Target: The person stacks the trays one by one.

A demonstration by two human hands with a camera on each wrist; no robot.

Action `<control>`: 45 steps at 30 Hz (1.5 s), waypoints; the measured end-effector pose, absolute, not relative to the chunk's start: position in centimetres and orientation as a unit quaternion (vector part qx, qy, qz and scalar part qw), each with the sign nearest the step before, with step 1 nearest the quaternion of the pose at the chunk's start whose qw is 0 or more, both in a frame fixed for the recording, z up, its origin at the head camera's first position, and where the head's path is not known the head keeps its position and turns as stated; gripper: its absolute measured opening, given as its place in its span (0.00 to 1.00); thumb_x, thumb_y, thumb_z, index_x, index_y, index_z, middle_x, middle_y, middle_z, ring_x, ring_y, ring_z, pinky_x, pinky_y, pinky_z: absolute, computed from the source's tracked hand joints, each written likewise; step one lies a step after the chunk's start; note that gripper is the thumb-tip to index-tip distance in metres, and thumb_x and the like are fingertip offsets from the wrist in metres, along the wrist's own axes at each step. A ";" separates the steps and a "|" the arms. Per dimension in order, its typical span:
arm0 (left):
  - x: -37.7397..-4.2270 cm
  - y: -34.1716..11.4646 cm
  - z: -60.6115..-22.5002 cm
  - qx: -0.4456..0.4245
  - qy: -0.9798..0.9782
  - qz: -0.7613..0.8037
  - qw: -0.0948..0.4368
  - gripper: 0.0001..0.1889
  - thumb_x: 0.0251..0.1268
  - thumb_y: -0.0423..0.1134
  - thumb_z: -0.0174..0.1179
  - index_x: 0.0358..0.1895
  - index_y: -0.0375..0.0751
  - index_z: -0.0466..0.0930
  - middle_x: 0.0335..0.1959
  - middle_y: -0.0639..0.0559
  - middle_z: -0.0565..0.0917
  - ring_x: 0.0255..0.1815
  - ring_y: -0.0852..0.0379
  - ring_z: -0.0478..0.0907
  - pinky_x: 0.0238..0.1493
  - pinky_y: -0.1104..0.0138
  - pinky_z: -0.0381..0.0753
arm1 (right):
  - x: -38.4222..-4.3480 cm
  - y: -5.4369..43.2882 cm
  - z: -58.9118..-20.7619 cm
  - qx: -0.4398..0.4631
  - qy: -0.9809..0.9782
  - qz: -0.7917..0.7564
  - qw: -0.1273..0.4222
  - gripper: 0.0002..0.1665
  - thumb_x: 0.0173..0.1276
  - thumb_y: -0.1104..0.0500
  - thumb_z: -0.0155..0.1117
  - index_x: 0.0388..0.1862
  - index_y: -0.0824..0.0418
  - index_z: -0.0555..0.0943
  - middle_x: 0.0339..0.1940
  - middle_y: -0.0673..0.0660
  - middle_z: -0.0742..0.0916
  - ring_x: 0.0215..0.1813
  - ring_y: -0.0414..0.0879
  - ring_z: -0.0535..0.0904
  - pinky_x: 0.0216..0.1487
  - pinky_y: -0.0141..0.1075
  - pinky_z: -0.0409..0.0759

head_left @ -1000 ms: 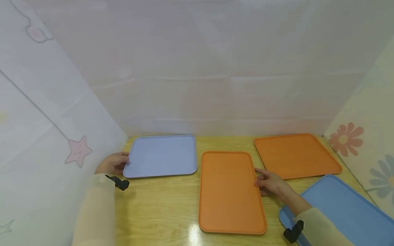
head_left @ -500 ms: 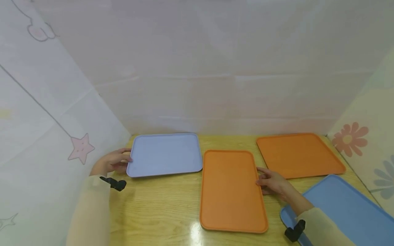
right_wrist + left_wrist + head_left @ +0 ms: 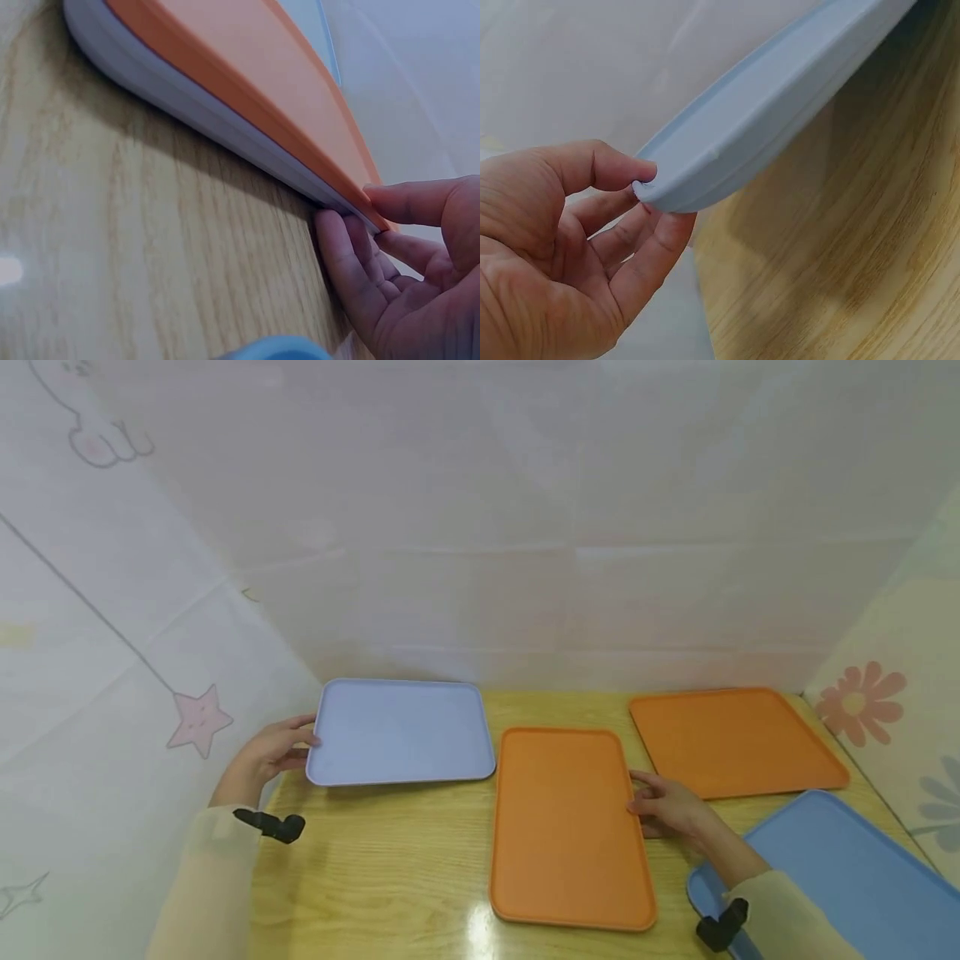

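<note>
My left hand point(image 3: 276, 750) pinches the left short edge of a pale lavender-blue tray point(image 3: 401, 732), thumb over the rim and fingers beneath. In the left wrist view that tray point(image 3: 742, 120) slopes, its held end raised above the wooden surface. With my right hand point(image 3: 671, 806) I grip the right long edge of an upright-laid orange tray point(image 3: 570, 831), thumb on its rim. The right wrist view shows a greyish tray point(image 3: 187, 109) stacked directly under the orange one, with the lower fingers against its side.
A second orange tray point(image 3: 738, 743) lies at the back right. In front of it a blue tray point(image 3: 847, 868) sits at an angle, partly under the right forearm. The wooden table point(image 3: 375, 877) meets a pale sheet wall point(image 3: 465, 568) behind.
The pale lavender-blue tray has risen off the table at its left end, held by my left hand. The right hand and the orange tray stay put; the head view shifted slightly.
</note>
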State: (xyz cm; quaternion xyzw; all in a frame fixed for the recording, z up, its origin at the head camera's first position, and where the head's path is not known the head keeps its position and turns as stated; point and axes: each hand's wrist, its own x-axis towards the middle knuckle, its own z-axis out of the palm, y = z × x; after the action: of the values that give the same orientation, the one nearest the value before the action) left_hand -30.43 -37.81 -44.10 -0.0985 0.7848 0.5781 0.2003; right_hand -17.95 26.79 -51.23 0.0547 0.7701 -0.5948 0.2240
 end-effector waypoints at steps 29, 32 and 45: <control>-27.6 -32.5 -38.9 -0.018 0.770 0.620 0.151 0.39 0.71 0.28 0.56 0.81 0.35 0.48 0.39 0.61 0.85 0.39 0.60 0.86 0.43 0.65 0.88 | -24.7 21.0 -45.7 0.013 0.742 -0.641 0.197 0.31 0.79 0.57 0.57 0.74 0.69 0.65 0.70 0.72 0.74 0.63 0.63 0.79 0.58 0.46 0.84; -27.6 -31.7 -38.7 -0.008 0.769 0.621 0.150 0.38 0.71 0.29 0.57 0.81 0.36 0.50 0.41 0.60 0.85 0.41 0.59 0.86 0.44 0.64 0.88 | -25.4 19.9 -45.6 0.028 0.728 -0.655 0.200 0.31 0.78 0.57 0.58 0.74 0.69 0.66 0.68 0.70 0.77 0.61 0.62 0.81 0.57 0.46 0.84; -28.1 -28.7 -39.5 0.011 0.770 0.618 0.155 0.37 0.69 0.28 0.59 0.80 0.37 0.55 0.45 0.52 0.83 0.43 0.56 0.86 0.46 0.61 0.87 | -26.2 16.6 -45.5 0.010 0.710 -0.674 0.205 0.32 0.76 0.59 0.59 0.74 0.70 0.66 0.61 0.68 0.80 0.54 0.56 0.83 0.61 0.54 0.81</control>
State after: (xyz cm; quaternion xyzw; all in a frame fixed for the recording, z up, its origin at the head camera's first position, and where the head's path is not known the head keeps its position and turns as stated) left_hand -28.08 -28.72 -39.55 0.0107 0.7705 0.6184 0.1545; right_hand -26.21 16.60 -45.50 0.0104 0.7099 -0.6739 0.2045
